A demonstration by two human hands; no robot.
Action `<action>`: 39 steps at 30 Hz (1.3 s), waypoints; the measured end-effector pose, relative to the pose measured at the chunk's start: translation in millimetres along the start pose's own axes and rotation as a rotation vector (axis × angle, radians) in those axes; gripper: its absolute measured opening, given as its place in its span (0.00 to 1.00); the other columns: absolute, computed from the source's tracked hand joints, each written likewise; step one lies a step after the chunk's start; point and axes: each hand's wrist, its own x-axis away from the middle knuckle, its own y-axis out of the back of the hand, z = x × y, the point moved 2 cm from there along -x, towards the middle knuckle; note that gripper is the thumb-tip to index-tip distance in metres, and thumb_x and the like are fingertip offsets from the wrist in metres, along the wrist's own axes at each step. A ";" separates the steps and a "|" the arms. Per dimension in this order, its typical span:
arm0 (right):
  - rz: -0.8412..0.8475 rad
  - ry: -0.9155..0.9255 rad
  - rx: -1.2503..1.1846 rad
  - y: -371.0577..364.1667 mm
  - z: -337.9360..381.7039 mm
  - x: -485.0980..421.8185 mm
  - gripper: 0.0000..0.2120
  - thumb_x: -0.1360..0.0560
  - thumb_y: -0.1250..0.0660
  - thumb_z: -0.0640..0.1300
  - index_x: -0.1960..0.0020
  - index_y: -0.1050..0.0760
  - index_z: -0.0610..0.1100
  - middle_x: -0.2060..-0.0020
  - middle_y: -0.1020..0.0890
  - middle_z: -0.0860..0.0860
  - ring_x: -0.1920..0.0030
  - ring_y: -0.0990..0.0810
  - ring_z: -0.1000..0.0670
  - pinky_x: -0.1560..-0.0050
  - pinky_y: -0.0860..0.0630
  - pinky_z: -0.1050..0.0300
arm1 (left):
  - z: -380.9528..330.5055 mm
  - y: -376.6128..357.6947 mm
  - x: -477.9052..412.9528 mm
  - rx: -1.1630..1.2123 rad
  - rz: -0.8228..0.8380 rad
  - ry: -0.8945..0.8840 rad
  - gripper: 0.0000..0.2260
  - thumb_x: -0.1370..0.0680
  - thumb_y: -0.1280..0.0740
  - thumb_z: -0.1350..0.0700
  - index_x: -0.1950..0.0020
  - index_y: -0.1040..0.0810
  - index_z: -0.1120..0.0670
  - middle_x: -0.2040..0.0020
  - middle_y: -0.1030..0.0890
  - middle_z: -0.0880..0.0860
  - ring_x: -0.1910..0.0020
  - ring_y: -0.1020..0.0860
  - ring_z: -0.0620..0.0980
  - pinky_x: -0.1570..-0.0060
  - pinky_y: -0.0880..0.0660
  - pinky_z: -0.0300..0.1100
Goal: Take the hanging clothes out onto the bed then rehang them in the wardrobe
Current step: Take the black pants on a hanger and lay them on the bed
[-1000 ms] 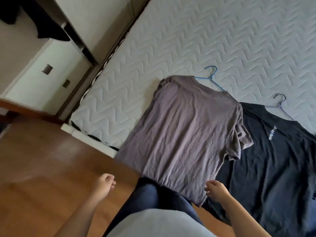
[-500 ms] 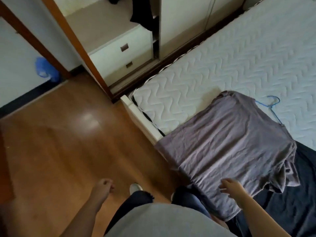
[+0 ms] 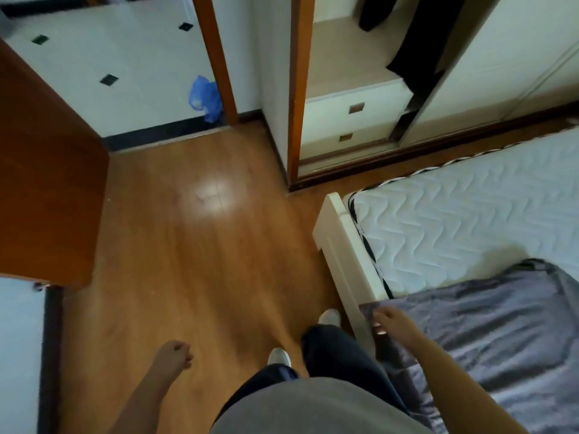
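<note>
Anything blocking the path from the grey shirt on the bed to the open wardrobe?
Nothing visible. Between the grey shirt and the wardrobe opening lie only bare mattress and a strip of floor. Dark clothes hang inside, at its right.

Grey top (image 3: pixel 313 411), dark blue trousers (image 3: pixel 338 355), 2 white shoes (image 3: pixel 279 356), forearms (image 3: pixel 454 380) bare.

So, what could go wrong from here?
1. The grey shirt has its hem hanging over the bed edge, right beside the person's leg and right hand; a passing brush could drag it onto the floor.
2. The bed frame corner juts out close to the feet, so a shin could knock it on the way to the wardrobe.
3. A dark garment hangs beside the sliding door, where it might snag when pulled out.
</note>
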 end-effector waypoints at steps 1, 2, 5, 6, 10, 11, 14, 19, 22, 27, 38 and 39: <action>-0.004 -0.005 -0.001 6.2 8.4 -6.4 0.08 0.23 0.40 0.41 0.59 0.24 0.45 0.60 0.19 0.42 0.57 0.20 0.43 0.51 0.22 0.48 | -5.9 -1.2 -3.0 0.024 0.001 0.026 0.13 0.20 0.43 0.59 0.42 0.28 0.67 0.54 0.23 0.62 0.60 0.25 0.55 0.61 0.32 0.45; -0.016 -0.025 -0.021 13.7 17.8 -10.1 0.08 0.24 0.40 0.40 0.59 0.24 0.41 0.61 0.20 0.41 0.60 0.21 0.45 0.57 0.22 0.52 | -14.2 -3.6 -6.9 0.051 0.005 0.042 0.13 0.20 0.43 0.59 0.43 0.28 0.66 0.54 0.23 0.61 0.60 0.25 0.54 0.63 0.34 0.45; -0.058 -0.090 -0.118 41.5 34.8 -32.7 0.10 0.23 0.42 0.35 0.62 0.27 0.36 0.67 0.24 0.42 0.68 0.27 0.48 0.71 0.33 0.61 | -57.2 -10.6 -21.0 0.124 0.034 0.041 0.12 0.20 0.43 0.57 0.44 0.28 0.65 0.54 0.23 0.60 0.60 0.24 0.54 0.60 0.34 0.45; -0.077 -0.124 -0.160 52.8 38.9 -42.8 0.10 0.23 0.43 0.34 0.61 0.27 0.35 0.65 0.24 0.41 0.68 0.27 0.48 0.70 0.35 0.62 | -76.6 -12.7 -28.3 0.138 0.038 0.026 0.12 0.20 0.42 0.57 0.44 0.28 0.64 0.54 0.23 0.59 0.60 0.24 0.53 0.61 0.34 0.45; -0.144 -0.191 -0.330 105.6 64.6 -92.8 0.06 0.22 0.43 0.36 0.52 0.28 0.36 0.58 0.23 0.39 0.67 0.27 0.47 0.67 0.37 0.60 | -181.7 -14.1 -49.2 0.146 -0.001 -0.087 0.10 0.20 0.42 0.58 0.47 0.27 0.63 0.56 0.23 0.59 0.59 0.25 0.55 0.58 0.34 0.46; -0.152 -0.209 -0.353 119.6 76.1 -103.8 0.06 0.22 0.43 0.37 0.50 0.29 0.37 0.57 0.23 0.40 0.66 0.26 0.47 0.66 0.38 0.59 | -213.3 -13.8 -51.3 0.134 0.004 -0.117 0.09 0.20 0.42 0.58 0.49 0.26 0.62 0.56 0.22 0.59 0.58 0.24 0.55 0.56 0.33 0.47; -0.157 -0.204 -0.396 155.0 119.4 -129.6 0.06 0.22 0.42 0.39 0.48 0.29 0.38 0.56 0.22 0.40 0.61 0.25 0.45 0.64 0.37 0.58 | -309.3 -16.5 -47.4 0.008 0.044 -0.255 0.09 0.20 0.43 0.57 0.55 0.25 0.58 0.54 0.21 0.57 0.54 0.22 0.54 0.59 0.31 0.43; -0.190 -0.087 -0.445 202.5 207.5 -171.3 0.09 0.22 0.41 0.42 0.45 0.28 0.38 0.53 0.21 0.41 0.55 0.23 0.44 0.59 0.34 0.55 | -467.0 -20.8 -14.8 -0.088 0.075 -0.645 0.06 0.20 0.43 0.54 0.47 0.28 0.50 0.50 0.22 0.49 0.49 0.24 0.48 0.56 0.32 0.36; -0.205 0.015 -0.506 219.4 259.1 -186.0 0.08 0.22 0.42 0.42 0.47 0.28 0.40 0.54 0.20 0.43 0.56 0.23 0.45 0.53 0.33 0.53 | -535.1 -20.6 3.8 -0.090 0.112 -0.821 0.06 0.21 0.42 0.53 0.47 0.28 0.47 0.51 0.21 0.46 0.49 0.23 0.43 0.53 0.30 0.33; -0.331 0.079 -0.588 246.7 304.9 -204.3 0.08 0.22 0.42 0.40 0.46 0.26 0.40 0.55 0.19 0.43 0.58 0.21 0.47 0.61 0.31 0.56 | -633.6 -18.7 8.5 -0.144 0.195 -1.025 0.09 0.22 0.42 0.50 0.43 0.28 0.45 0.46 0.21 0.43 0.44 0.24 0.42 0.40 0.28 0.43; -0.733 0.175 -0.712 344.6 412.1 -192.2 0.06 0.22 0.40 0.39 0.49 0.25 0.43 0.52 0.19 0.42 0.52 0.21 0.45 0.58 0.29 0.59 | -850.1 -53.2 16.3 -0.153 0.360 -1.356 0.10 0.22 0.41 0.50 0.43 0.27 0.49 0.45 0.22 0.49 0.44 0.24 0.46 0.44 0.27 0.39; -0.757 0.211 -0.681 358.1 425.9 -185.6 0.06 0.22 0.40 0.38 0.49 0.25 0.43 0.54 0.19 0.43 0.55 0.21 0.47 0.59 0.30 0.62 | -867.4 -58.4 22.6 -0.124 0.361 -1.387 0.11 0.22 0.41 0.50 0.42 0.27 0.50 0.45 0.22 0.50 0.44 0.24 0.47 0.45 0.28 0.38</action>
